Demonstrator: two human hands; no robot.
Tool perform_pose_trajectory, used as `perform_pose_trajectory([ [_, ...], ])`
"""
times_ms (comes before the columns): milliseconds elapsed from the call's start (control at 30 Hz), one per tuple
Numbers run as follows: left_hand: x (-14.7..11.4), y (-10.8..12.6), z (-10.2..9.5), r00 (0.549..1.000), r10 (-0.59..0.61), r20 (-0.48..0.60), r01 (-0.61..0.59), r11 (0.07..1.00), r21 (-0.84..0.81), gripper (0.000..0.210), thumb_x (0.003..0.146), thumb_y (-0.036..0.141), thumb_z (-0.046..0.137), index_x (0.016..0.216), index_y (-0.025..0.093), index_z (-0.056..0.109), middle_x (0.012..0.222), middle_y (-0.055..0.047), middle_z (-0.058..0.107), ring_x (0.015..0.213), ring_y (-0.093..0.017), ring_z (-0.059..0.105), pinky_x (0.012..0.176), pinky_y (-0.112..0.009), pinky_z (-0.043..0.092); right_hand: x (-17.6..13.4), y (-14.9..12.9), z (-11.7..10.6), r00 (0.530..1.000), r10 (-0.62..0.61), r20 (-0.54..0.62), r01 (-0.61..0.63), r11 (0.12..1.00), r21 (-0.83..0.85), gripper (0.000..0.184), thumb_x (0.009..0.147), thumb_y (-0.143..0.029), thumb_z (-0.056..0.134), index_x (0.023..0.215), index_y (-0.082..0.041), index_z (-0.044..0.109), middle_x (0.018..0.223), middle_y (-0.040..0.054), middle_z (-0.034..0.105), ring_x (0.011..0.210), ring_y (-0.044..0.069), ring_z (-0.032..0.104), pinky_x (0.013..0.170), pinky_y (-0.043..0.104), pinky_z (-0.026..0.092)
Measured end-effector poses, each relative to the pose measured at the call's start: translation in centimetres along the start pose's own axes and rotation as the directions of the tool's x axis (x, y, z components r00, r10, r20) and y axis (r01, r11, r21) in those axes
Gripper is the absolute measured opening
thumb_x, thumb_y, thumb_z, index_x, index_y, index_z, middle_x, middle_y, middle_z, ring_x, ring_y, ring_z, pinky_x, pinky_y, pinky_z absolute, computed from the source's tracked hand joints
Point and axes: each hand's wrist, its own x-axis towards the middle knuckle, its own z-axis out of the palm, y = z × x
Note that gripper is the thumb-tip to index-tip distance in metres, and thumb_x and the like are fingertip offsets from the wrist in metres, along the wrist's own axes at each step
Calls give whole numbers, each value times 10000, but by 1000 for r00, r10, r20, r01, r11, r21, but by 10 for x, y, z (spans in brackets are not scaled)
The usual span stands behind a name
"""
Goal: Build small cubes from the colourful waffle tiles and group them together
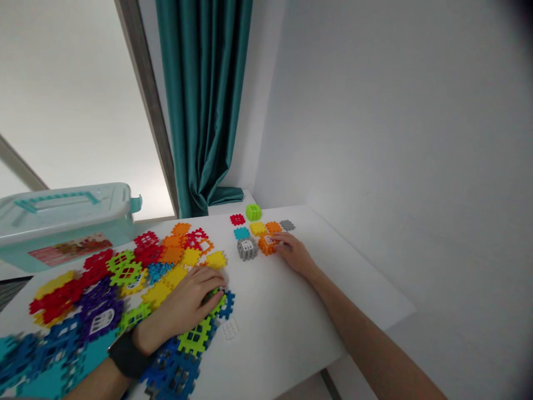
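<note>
My left hand (192, 297), with a dark watch on its wrist, rests over the pile with fingers curled and thumb bent around a lime green interlocking tile (217, 305). Part of that tile is hidden beneath the fingers. Blue tiles (228, 304) lie just beyond it. A white window-grid piece (230, 328) is flat on the table nearby. Farther off, my right hand (295, 254) has its fingertips closed at the right side of an orange cube (265, 245) built of tiles. Beside it stands a grey cube (247, 249) with a white window on top.
Behind the cubes are a lime green stack (253, 211) and single tiles: red (237, 219), light blue (241, 233), yellow (257, 228), orange (273, 226) and grey (287, 225). Mixed tiles (100, 300) cover the left side. A lidded plastic box (66, 216) stands behind them; a wall (395, 166) borders the right.
</note>
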Motion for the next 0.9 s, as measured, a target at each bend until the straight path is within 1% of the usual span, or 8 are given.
perform_pose_trajectory([
  [400, 1, 1, -1, 1000, 0, 17, -1, 999, 34, 191, 977, 239, 520, 1060, 227, 692, 1106, -56, 712, 1072, -239, 637, 1012, -430, 466, 0, 0, 0, 1000, 2, 31, -3, 999, 35, 226, 878, -325, 675, 1083, -289, 763, 1194, 66, 729, 1170, 244, 648, 1090, 461, 461],
  [700, 1, 1, -1, 1000, 8, -1, -8, 1000, 19, 190, 966, 229, 529, 1052, 234, 699, 1099, -52, 713, 1069, -232, 640, 998, -402, 479, 0, 0, 0, 999, 12, 43, -14, 999, 37, 240, 861, -302, 671, 1083, -283, 758, 1199, 69, 724, 1167, 242, 649, 1093, 462, 462],
  [900, 1, 2, -2, 1000, 3, 3, -3, 1000, 22, 193, 965, 228, 526, 1045, 228, 702, 1096, -57, 714, 1061, -235, 638, 999, -409, 478, 0, -1, -1, 999, 10, 40, -12, 999, 39, 232, 848, -296, 686, 1068, -274, 753, 1193, 64, 729, 1157, 234, 655, 1091, 444, 466],
])
